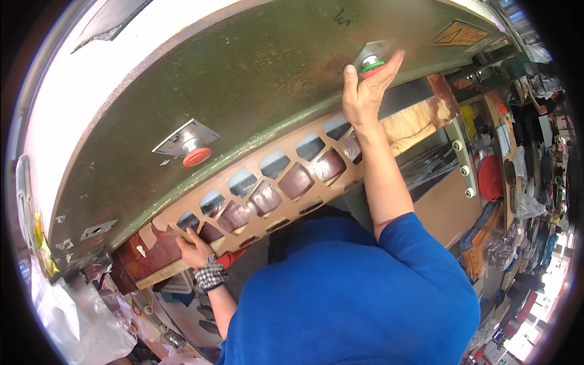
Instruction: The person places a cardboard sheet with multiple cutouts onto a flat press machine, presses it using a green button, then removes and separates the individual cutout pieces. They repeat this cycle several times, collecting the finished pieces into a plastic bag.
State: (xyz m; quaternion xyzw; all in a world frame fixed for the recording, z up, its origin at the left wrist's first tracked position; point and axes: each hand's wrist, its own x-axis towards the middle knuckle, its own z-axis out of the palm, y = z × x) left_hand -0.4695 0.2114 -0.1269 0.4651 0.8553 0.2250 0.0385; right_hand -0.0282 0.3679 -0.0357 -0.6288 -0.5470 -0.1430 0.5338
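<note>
A tan sheet (pixel 271 224) with several rounded cutouts lies across a worn red-brown board (pixel 159 248) under a green machine beam (pixel 243 79). At the sheet's left end, my left hand (pixel 196 249), with a checked band at its wrist, has its fingers closed on the edge. My right hand (pixel 367 97) is raised to the beam's underside with thumb and fingers spread. Its palm is up against a push button (pixel 371 64) with a green ring and red cap; whether the button is pressed in cannot be seen. Dark board shows through the cutouts.
A second red push button (pixel 197 157) juts from the beam at left. A yellow warning label (pixel 460 34) is at its far right. Clear plastic bags (pixel 82 319) hang at lower left. A red round stool seat (pixel 490 178) and cluttered benches stand at right.
</note>
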